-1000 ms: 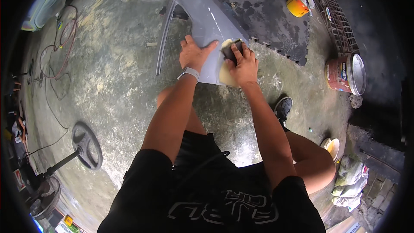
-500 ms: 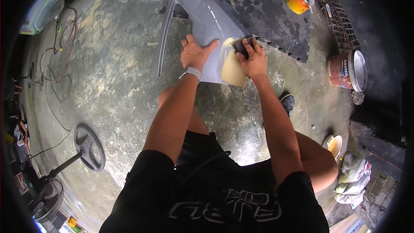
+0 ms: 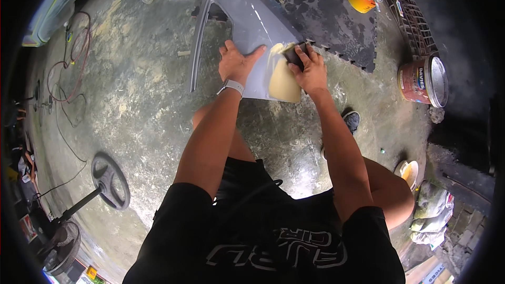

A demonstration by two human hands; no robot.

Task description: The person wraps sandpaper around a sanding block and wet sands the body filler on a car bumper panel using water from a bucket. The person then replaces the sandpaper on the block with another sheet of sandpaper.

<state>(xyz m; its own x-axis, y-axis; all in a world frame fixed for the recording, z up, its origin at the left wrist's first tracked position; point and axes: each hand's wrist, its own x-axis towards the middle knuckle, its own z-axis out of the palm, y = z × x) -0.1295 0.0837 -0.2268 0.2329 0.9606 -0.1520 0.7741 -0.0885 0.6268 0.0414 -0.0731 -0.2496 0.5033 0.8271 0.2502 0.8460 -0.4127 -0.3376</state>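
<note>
A grey car body panel (image 3: pixel 244 23) lies ahead of me, with a patch of cream-coloured filler (image 3: pixel 284 81) on its near right corner. My left hand (image 3: pixel 234 65) presses on the panel's left side, thumb spread away from the fingers, holding nothing. In my right hand (image 3: pixel 311 73) is a dark sanding block (image 3: pixel 293 57), gripped between thumb and fingers. The block rests at the upper right edge of the filler. Its underside is hidden against the panel.
Dark interlocking mats (image 3: pixel 336 26) lie under and beside the panel's far right. An orange-yellow can (image 3: pixel 360 1) stands on them. A large reddish bucket (image 3: pixel 415 82) is at right. A hose (image 3: pixel 87 42) and a round-based stand (image 3: pixel 110 181) are at left.
The whole view has shifted slightly. Both hands keep nearly the same places on the panel, and the sanding block stays by the filler's upper right edge.
</note>
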